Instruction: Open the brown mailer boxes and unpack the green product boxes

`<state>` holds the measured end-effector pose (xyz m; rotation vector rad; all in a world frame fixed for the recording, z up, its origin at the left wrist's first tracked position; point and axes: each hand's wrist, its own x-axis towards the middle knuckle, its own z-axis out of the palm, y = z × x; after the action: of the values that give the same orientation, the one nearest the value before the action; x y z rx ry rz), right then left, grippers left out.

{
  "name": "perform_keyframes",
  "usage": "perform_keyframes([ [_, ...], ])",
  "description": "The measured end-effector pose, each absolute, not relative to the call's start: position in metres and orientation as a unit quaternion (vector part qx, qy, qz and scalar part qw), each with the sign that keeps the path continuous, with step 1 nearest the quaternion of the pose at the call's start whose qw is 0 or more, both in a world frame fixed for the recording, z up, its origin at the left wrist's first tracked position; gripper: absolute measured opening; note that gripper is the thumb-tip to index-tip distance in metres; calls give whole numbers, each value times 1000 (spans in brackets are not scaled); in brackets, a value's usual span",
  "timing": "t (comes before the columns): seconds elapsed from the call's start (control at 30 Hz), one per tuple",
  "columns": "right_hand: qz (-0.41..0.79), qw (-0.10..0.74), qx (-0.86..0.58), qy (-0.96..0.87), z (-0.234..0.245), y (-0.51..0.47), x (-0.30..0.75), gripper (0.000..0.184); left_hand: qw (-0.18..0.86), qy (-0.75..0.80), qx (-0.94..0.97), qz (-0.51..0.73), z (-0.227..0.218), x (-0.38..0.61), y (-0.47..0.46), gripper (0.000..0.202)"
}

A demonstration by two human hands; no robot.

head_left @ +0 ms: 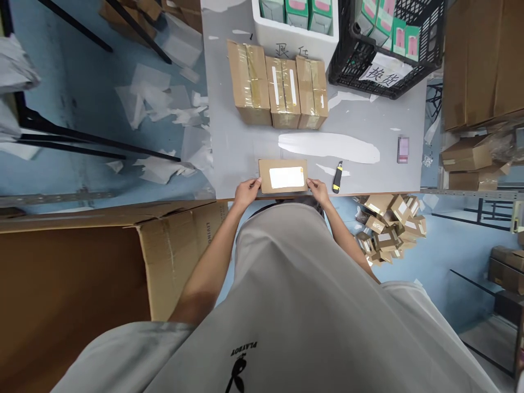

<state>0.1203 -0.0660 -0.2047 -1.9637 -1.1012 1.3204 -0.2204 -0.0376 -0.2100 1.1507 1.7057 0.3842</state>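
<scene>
A small cardboard box [264, 177] with a white label on top is at the near edge of the table. My left hand [247, 192] grips its left end, fingers closed against the side. At the opposite end my right hand [318, 191] pinches the box's right side. To the right of that hand lies a black and yellow utility knife [337, 178] on the tabletop. Three taped cardboard boxes [283, 93] stand side by side beyond the small box.
A white bin [295, 42] and a black crate [385, 65] at the back hold green and pink boxes. A phone-like object [403, 149] lies at the table's [245, 144] right. A large open carton [176, 256] stands left; parcels [388, 229] pile on the floor right.
</scene>
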Motion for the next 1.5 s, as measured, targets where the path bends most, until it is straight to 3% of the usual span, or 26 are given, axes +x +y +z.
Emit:
perform_keyframes([
  [0.17, 489, 235, -749, -379, -200, -77, 119, 34, 532, 705, 428, 194, -218, -226, -50, 35],
  [0.37, 489, 229, -751, -381, -190, -87, 109, 34, 552, 689, 419, 213, -210, -218, -66, 35],
  [0.6, 445, 312, -724, -424, -150, -63, 110, 43, 454, 703, 458, 299, -182, -220, -53, 35],
  [0.77, 409, 283, -743, -449, -141, -44, 111, 40, 413, 728, 475, 271, -173, -215, -39, 29],
  [1.0, 421, 252, -764, -418, -154, -43, 109, 33, 427, 745, 448, 249, -176, -204, -38, 26],
  [1.23, 435, 258, -770, -390, -156, -43, 129, 38, 466, 724, 418, 287, -183, -205, -38, 33],
  [1.37, 379, 257, -813, -360, -153, -47, 149, 29, 497, 732, 367, 287, -192, -194, -32, 35],
  [1.5, 297, 270, -843, -358, -139, -54, 159, 37, 580, 689, 345, 264, -192, -174, -30, 43],
])
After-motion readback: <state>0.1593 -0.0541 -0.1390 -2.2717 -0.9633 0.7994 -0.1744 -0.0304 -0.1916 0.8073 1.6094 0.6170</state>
